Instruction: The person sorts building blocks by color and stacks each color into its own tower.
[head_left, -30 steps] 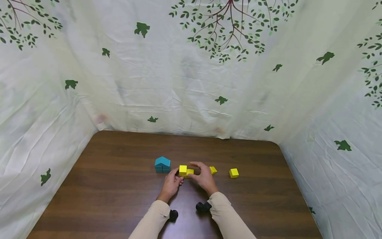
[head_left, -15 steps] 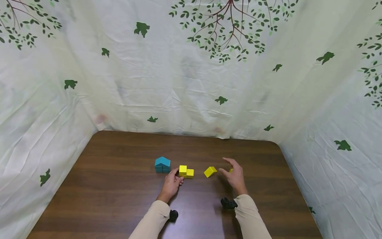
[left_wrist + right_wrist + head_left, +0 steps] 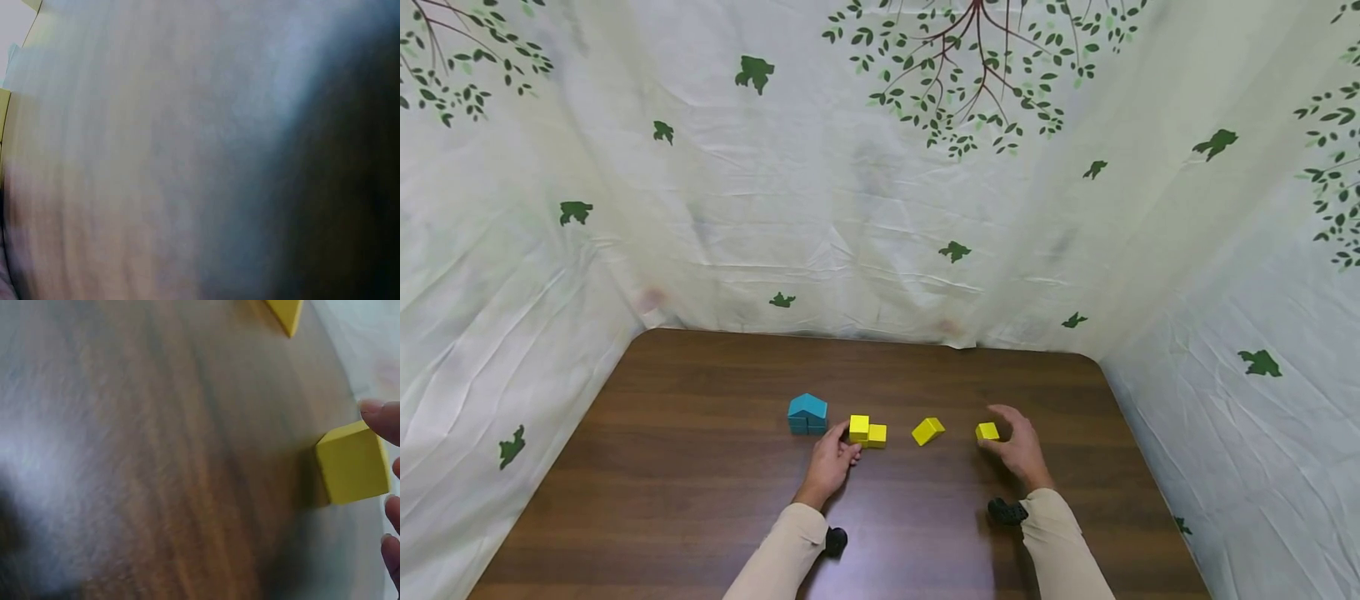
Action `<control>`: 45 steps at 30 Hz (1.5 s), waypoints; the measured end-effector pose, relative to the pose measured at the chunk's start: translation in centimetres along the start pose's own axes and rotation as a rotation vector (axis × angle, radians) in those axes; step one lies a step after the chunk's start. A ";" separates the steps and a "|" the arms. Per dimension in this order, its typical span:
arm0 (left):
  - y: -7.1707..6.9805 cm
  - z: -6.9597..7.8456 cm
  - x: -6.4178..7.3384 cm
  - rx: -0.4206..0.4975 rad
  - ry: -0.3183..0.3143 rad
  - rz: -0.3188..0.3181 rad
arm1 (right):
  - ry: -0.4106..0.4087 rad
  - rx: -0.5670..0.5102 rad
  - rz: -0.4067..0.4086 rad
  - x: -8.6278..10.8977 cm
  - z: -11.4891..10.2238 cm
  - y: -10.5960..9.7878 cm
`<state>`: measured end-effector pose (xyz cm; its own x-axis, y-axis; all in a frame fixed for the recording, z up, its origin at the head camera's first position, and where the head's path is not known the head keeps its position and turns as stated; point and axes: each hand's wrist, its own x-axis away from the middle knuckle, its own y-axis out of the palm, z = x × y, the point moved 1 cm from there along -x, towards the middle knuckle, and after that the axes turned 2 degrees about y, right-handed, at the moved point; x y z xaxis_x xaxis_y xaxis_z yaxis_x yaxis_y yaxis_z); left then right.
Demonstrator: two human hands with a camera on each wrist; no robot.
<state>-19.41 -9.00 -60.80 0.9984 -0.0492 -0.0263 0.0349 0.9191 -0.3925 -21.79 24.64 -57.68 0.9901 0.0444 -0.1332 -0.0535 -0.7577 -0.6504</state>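
My left hand (image 3: pixel 831 467) rests against the left and front of a small group of yellow blocks, holding it with its fingertips. In that group a yellow cube (image 3: pixel 859 427) stands raised beside a lower yellow block (image 3: pixel 877 435). On the right, my right hand (image 3: pixel 1018 446) has thumb and fingers spread around a single yellow cube (image 3: pixel 987 431). The right wrist view shows fingertips (image 3: pixel 378 419) right at the corner of that cube (image 3: pixel 353 469). A yellow triangular block (image 3: pixel 928 431) lies between the hands. The left wrist view is mostly blurred.
Left of my left hand stands a small blue block house (image 3: pixel 808 415) with a peaked top. All of it is on a brown wooden table (image 3: pixel 715 500). White cloth (image 3: pixel 850 208) printed with leaves hangs behind the table and at both sides.
My right hand has left the yellow group, passed over the triangular block to the right and come around the far right cube. My left hand has stayed in place.
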 end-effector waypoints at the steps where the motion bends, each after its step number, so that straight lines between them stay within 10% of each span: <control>1: 0.0 0.0 0.0 0.001 0.001 0.001 | -0.004 0.004 -0.005 0.0 0.2 0.1; 26: 0.0 0.2 0.1 0.008 0.010 0.005 | 0.192 -0.096 0.055 1.4 1.6 1.5; 45: 0.0 0.2 0.1 0.016 -0.007 0.004 | 0.186 -0.101 0.149 2.6 0.9 2.6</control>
<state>-19.34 -8.90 -60.59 0.9989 -0.0424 -0.0211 0.0313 0.9255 -0.3773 -19.50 23.42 -60.41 0.9796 -0.1862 -0.0763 -0.1969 -0.8085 -0.5546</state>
